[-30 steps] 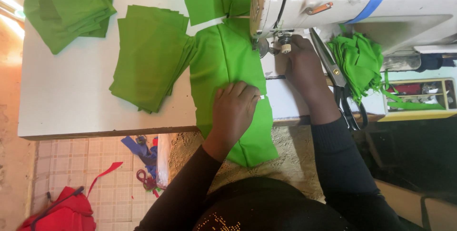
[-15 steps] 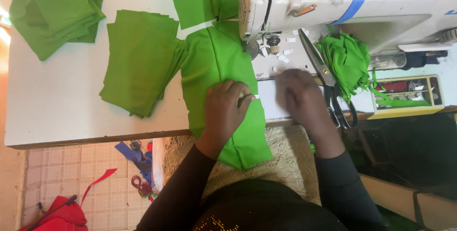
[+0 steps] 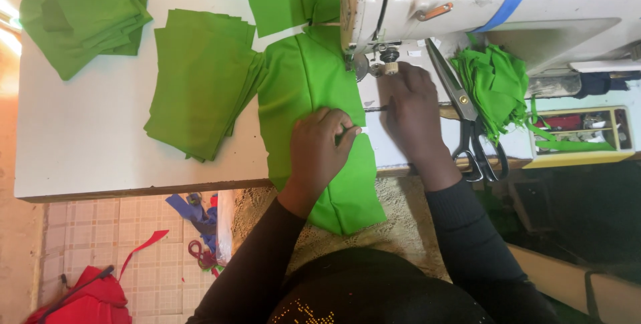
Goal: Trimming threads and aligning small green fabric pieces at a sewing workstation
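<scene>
My left hand [image 3: 319, 153]: pressed flat on the green fabric piece [image 3: 314, 117], fingers curled a little at its right edge, pinning it to the table rather than gripping it.
My right hand [image 3: 412, 107]: lying on the white machine bed just right of my left hand, fingers pointing up to the presser foot [image 3: 382, 67]; whether the fingertips pinch anything I cannot tell.
Green fabric piece: under my left palm, running from the needle area above my fingers down over the table edge toward my lap; a seam line runs along its length.
Sewing machine [image 3: 467, 3]: its cream head sits straight above my right hand, with a strip of blue tape around the arm.
Scissors [image 3: 467, 120]: black-handled, lying just right of my right wrist, blades pointing up toward the machine.
Green scraps [image 3: 497, 83]: a crumpled heap right of the scissors, well clear of my right hand.
Yellow tray [image 3: 581, 137]: farther right than the scraps, holding small odds and ends.
Stack of cut green pieces [image 3: 197, 83]: just left of my left hand, its edge touching the piece I am holding down.
Second green pile [image 3: 80, 10]: far up and left of my left hand, at the table corner.
Table [image 3: 80, 137]: white top, bare left of the stack.
Red cloth [image 3: 87, 297]: on the tiled floor, below and left of my left elbow.
</scene>
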